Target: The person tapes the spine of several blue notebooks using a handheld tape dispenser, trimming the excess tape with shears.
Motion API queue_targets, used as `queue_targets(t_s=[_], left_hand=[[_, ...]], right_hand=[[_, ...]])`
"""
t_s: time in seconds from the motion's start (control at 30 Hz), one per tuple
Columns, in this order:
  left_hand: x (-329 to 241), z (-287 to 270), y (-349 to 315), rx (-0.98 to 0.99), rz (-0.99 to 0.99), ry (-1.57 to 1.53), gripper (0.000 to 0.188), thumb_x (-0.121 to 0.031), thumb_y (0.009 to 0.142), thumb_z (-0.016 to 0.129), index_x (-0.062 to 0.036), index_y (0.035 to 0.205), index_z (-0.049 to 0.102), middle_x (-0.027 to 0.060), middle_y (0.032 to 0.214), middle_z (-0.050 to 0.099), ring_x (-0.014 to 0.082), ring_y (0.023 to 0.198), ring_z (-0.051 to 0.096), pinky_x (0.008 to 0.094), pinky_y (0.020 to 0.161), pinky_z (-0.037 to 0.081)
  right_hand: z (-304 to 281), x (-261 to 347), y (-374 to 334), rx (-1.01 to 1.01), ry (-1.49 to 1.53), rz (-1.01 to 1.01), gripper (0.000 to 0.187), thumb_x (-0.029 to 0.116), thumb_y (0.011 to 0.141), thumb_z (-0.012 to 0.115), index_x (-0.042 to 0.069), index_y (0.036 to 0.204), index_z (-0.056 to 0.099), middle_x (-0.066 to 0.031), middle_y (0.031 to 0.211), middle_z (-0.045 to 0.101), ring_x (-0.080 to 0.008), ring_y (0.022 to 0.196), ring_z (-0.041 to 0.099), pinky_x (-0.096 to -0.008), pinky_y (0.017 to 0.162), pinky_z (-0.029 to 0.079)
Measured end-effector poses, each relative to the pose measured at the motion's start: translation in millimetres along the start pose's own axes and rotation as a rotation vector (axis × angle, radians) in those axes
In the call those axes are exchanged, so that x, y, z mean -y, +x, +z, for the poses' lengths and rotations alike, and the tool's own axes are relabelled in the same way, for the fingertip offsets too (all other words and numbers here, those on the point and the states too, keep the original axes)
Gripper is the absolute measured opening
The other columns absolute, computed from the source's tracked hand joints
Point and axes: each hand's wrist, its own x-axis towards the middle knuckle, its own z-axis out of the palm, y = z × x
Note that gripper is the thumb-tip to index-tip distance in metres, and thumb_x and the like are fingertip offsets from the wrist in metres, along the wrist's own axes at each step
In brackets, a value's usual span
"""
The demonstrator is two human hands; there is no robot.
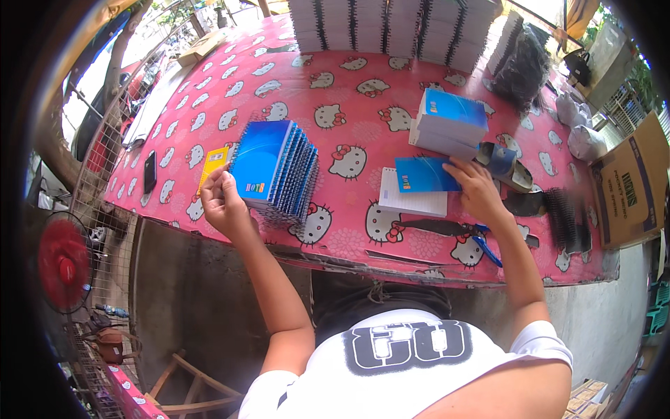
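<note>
A stack of blue spiral notebooks (262, 157) stands on the table left of centre. My left hand (225, 204) is at its left edge, thumb and fingers closed around the top notebook's edge; the fingertips are partly hidden. My right hand (477, 190) pinches the right end of a blue cover sheet (422, 174). That cover lies partly over a pad of lined white paper (412, 204). Just behind my right hand is a pile of unbound paper blocks (447, 136) topped with a blue cover. A yellow booklet (213, 166) shows beside the notebook stack.
Blue-handled pliers (487, 250) and a dark flat strip (436, 227) lie near the front edge. A sandal (506, 166), black coils (558, 209) and a carton (631, 181) are at right. Tall spiral-bound stacks (370, 28) line the back; a phone (150, 171) lies at left.
</note>
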Motion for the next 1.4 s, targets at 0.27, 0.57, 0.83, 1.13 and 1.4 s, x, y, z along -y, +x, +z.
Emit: queue_targets(t_s=[0.27,0.57,0.83,1.13,1.4], left_hand=[[-59,6,-22,0.051,0.251,0.054,0.030,-0.002,0.090,0.061,0.0041,0.119,0.055,0.0160,0.118,0.062,0.0190,0.109,0.060,0.0340,0.095,0.046],[-45,44,-101,0.598,-0.303,-0.271,0.038,-0.002,0.088,0.064,0.0006,0.124,0.052,0.0126,0.117,0.062,0.0150,0.105,0.060,0.0281,0.092,0.047],[33,59,-145,0.659,-0.434,-0.031,0.035,-0.005,0.091,0.063,-0.0020,0.124,0.052,0.0102,0.116,0.062,0.0124,0.098,0.059,0.0261,0.087,0.050],[25,59,-148,0.743,-0.414,0.108,0.035,-0.006,0.090,0.065,0.0001,0.123,0.053,0.0109,0.118,0.061,0.0137,0.101,0.059,0.0265,0.088,0.050],[31,62,-146,0.652,-0.495,-0.115,0.039,-0.012,0.092,0.064,-0.0021,0.127,0.049,0.0110,0.107,0.063,0.0162,0.095,0.063,0.0298,0.080,0.054]], right_hand=[[-14,40,10,-0.163,-0.024,-0.050,0.042,-0.001,0.073,0.060,0.009,0.113,0.070,-0.0115,0.106,0.065,-0.0293,0.098,0.058,-0.0418,0.088,0.045],[-33,73,20,0.179,-0.061,-0.149,0.055,0.001,0.070,0.063,0.013,0.124,0.063,-0.0138,0.130,0.050,-0.0328,0.113,0.048,-0.0440,0.095,0.039],[27,111,54,0.400,0.077,-0.165,0.036,0.006,0.074,0.071,0.014,0.109,0.070,-0.0100,0.117,0.059,-0.0308,0.103,0.058,-0.0421,0.081,0.050],[20,101,67,0.426,0.215,-0.256,0.030,0.003,0.072,0.070,0.010,0.100,0.072,-0.0124,0.098,0.061,-0.0314,0.091,0.062,-0.0419,0.077,0.051],[12,87,76,0.424,0.379,-0.216,0.027,-0.002,0.073,0.062,0.006,0.098,0.068,-0.0155,0.099,0.062,-0.0336,0.090,0.063,-0.0438,0.077,0.051]])
